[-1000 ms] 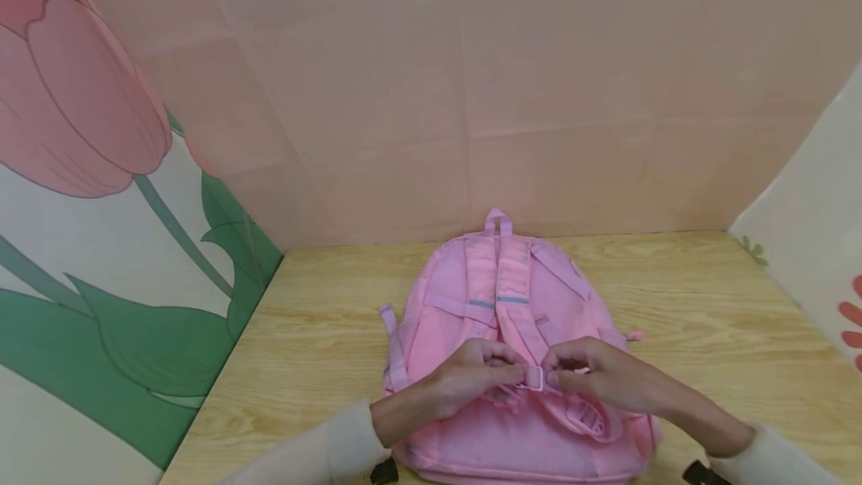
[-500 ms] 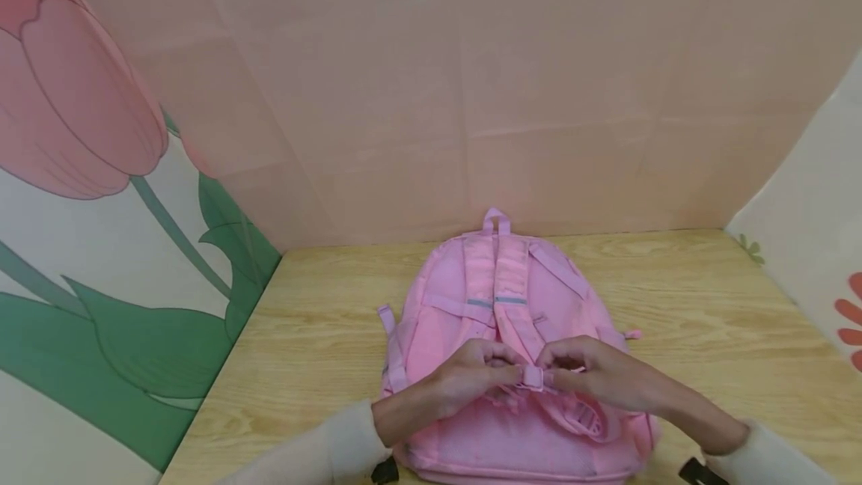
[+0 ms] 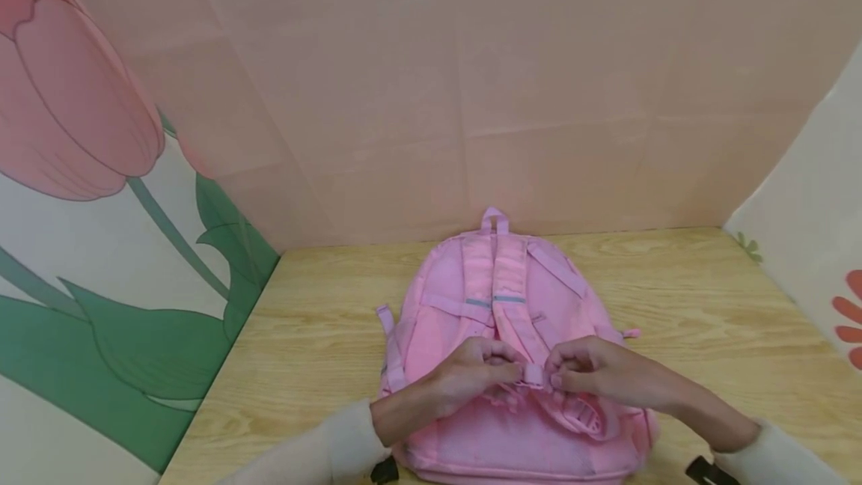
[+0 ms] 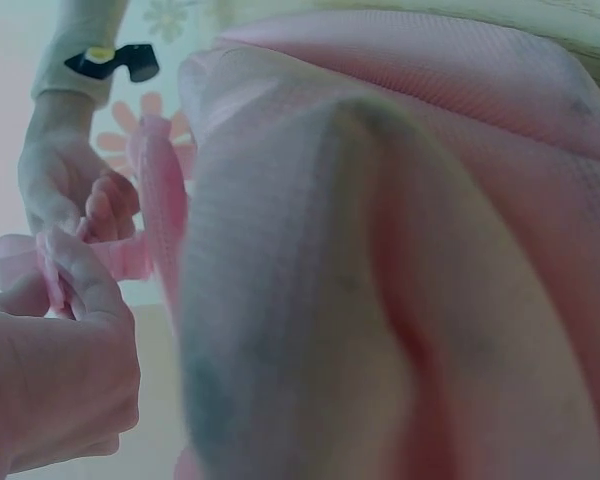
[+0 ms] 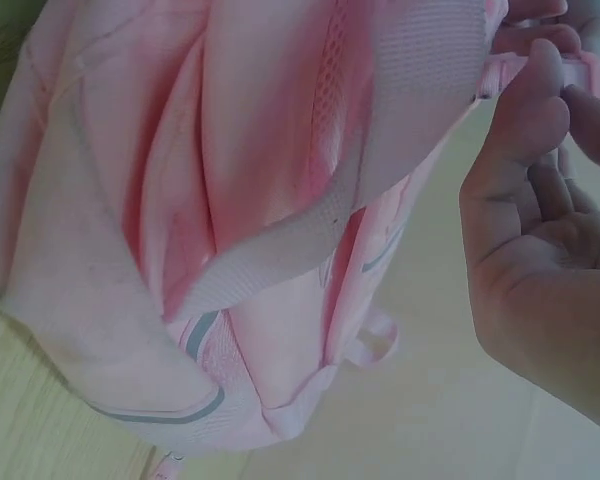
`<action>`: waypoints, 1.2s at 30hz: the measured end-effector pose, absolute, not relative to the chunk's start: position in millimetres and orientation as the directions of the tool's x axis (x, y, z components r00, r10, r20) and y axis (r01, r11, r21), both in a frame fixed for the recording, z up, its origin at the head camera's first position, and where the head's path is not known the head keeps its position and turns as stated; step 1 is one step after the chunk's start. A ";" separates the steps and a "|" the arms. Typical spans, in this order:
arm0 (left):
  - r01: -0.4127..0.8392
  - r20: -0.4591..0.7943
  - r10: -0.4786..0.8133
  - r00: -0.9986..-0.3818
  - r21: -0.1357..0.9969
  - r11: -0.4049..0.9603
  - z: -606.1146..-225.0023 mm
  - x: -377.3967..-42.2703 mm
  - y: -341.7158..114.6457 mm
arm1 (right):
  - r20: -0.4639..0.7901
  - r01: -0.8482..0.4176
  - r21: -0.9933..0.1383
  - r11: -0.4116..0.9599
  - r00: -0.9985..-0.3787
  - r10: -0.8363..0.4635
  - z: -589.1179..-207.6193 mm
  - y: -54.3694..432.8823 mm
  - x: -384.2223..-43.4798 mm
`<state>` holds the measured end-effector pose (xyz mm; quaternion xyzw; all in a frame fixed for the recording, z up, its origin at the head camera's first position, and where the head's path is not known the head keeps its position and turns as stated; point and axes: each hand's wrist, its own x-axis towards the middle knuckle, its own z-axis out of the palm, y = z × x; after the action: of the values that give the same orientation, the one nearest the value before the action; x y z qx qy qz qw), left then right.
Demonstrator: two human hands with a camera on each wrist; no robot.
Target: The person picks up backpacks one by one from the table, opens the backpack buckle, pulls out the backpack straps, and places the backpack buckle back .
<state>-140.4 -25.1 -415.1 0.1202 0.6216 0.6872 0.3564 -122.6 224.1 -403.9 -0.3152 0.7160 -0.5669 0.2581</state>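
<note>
A pink backpack [image 3: 465, 440] lies on the table with its shoulder straps facing up. Over its lower middle, my left hand [image 3: 465, 373] pinches a pink slide buckle [image 4: 52, 272] between thumb and fingertips. Pink webbing strap [image 3: 534, 374] passes through this buckle, and a short loop of it stands out in the left wrist view. Close on the buckle's other side, my right hand [image 3: 595, 369] has its thumb and index finger together at the strap, pinching it. The fingertips partly cover the webbing there. A looped strap with another adjuster [image 3: 589, 418] hangs below the right hand.
Under the backpack is a wood-grain table [image 3: 323, 320]. A plain pinkish wall covering [image 3: 350, 96] rises behind it. Flower-printed panels stand at left [image 3: 155, 350] and right [image 3: 801, 215]. The backpack's top handle [image 3: 494, 219] points toward the back wall.
The right hand's fingertips moved left onto the buckle half a second ago, then slightly back right. The webbing at the buckle has shifted a little. The left hand keeps its pinch.
</note>
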 end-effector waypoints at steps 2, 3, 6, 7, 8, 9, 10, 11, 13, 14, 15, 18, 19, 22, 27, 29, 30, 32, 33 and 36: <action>-0.340 -0.275 0.638 -0.719 0.940 0.021 -413.6 -139.7 -25.2 | -0.004 -0.157 -0.977 0.145 -0.667 -0.745 -404.3 224.2 -122.8; -0.341 -0.273 0.637 -0.721 0.940 0.018 -412.8 -139.2 -25.2 | 0.000 -0.155 -0.978 0.139 -0.667 -0.745 -404.4 224.0 -122.9; -0.341 -0.273 0.635 -0.723 0.940 0.015 -410.4 -137.8 -25.5 | 0.016 -0.159 -0.980 0.123 -0.671 -0.741 -404.7 223.1 -123.0; -0.342 -0.275 0.635 -0.722 0.940 0.017 -409.9 -137.6 -25.6 | 0.022 -0.163 -0.979 0.119 -0.673 -0.740 -404.8 222.8 -123.2; -0.343 -0.276 0.633 -0.723 0.939 0.018 -409.5 -137.5 -25.6 | 0.028 -0.167 -0.979 0.115 -0.674 -0.738 -405.2 222.5 -123.4; -0.343 -0.278 0.633 -0.723 0.939 0.021 -409.2 -137.5 -25.5 | 0.031 -0.174 -0.978 0.118 -0.675 -0.737 -405.3 222.3 -123.6; -0.343 -0.279 0.633 -0.722 0.939 0.023 -409.2 -137.5 -25.4 | 0.038 -0.184 -0.976 0.118 -0.676 -0.736 -405.5 222.1 -123.6; -0.342 -0.278 0.633 -0.722 0.939 0.023 -409.3 -137.6 -25.3 | 0.044 -0.192 -0.974 0.119 -0.676 -0.735 -405.8 221.8 -123.6; -0.339 -0.275 0.636 -0.721 0.941 0.022 -410.6 -137.7 -24.9 | 0.055 -0.210 -0.970 0.120 -0.677 -0.734 -406.1 220.8 -123.5; -0.337 -0.273 0.637 -0.721 0.941 0.022 -411.1 -137.6 -24.8 | 0.061 -0.219 -0.968 0.122 -0.676 -0.734 -406.2 220.2 -123.4; -0.333 -0.268 0.639 -0.721 0.943 0.019 -411.8 -137.3 -24.5 | 0.064 -0.225 -0.966 0.124 -0.677 -0.733 -406.1 219.5 -123.2; -0.322 -0.260 0.638 -0.725 0.946 0.020 -414.4 -136.7 -24.2 | 0.070 -0.238 -0.963 0.130 -0.681 -0.729 -406.0 217.6 -122.7; -0.319 -0.258 0.635 -0.728 0.948 0.020 -414.9 -136.4 -24.2 | 0.071 -0.242 -0.961 0.133 -0.682 -0.728 -405.9 217.1 -122.4; -0.306 -0.253 0.630 -0.734 0.952 0.026 -415.7 -135.8 -24.2 | 0.076 -0.254 -0.957 0.140 -0.685 -0.724 -406.0 216.1 -121.9; -0.304 -0.257 0.628 -0.734 0.952 0.034 -417.5 -136.2 -24.0 | 0.081 -0.249 -0.961 0.123 -0.675 -0.733 -405.7 215.0 -121.7; -0.304 -0.261 0.626 -0.735 0.952 0.039 -418.5 -136.6 -23.9 | 0.068 -0.222 -0.969 0.112 -0.673 -0.737 -405.9 214.8 -121.6; -0.304 -0.260 0.625 -0.736 0.952 0.038 -418.5 -136.4 -24.0 | 0.058 -0.204 -0.973 0.111 -0.674 -0.736 -406.0 215.0 -121.5; -0.305 -0.259 0.621 -0.740 0.952 0.034 -418.4 -136.2 -24.2 | 0.034 -0.161 -0.982 0.102 -0.677 -0.735 -406.7 215.2 -121.2; -0.305 -0.258 0.617 -0.743 0.952 0.030 -418.1 -135.8 -24.2 | 0.023 -0.139 -0.985 0.098 -0.679 -0.734 -407.1 215.4 -121.0; -0.308 -0.256 0.610 -0.750 0.951 0.020 -417.2 -135.1 -24.3 | 0.004 -0.088 -0.993 0.077 -0.681 -0.732 -408.5 215.4 -120.9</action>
<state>-135.1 -24.3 -417.2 0.1193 0.6320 0.6897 0.3327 -120.9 215.4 -408.5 -0.2996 0.6845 -0.6099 0.2640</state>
